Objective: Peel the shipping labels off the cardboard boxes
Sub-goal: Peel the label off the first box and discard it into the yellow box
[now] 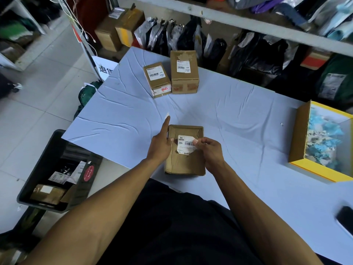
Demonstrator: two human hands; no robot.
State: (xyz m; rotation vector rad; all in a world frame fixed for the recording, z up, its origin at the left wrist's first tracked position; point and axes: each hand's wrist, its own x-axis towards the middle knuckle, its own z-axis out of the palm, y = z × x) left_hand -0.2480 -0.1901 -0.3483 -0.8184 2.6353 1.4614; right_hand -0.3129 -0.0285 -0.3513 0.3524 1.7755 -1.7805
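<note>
A worn cardboard box (183, 161) lies on the light blue table (238, 115) right in front of me. On its top sits a white shipping label (184, 144) whose right corner is lifted. My right hand (209, 150) pinches that raised corner. Against the box's left side rests my left hand (161, 142), index finger stretched out with a small white scrap stuck at its tip. Two more cardboard boxes stand further back: a small one (157, 80) and a taller one (184, 72), each with a white label on top.
A yellow-edged open box (298, 136) holding blue and white paper scraps sits at the table's right. A black crate (38, 169) with parcels stands on the floor at left. A dark phone (345, 219) lies near the right front edge. Shelves with bags run behind the table.
</note>
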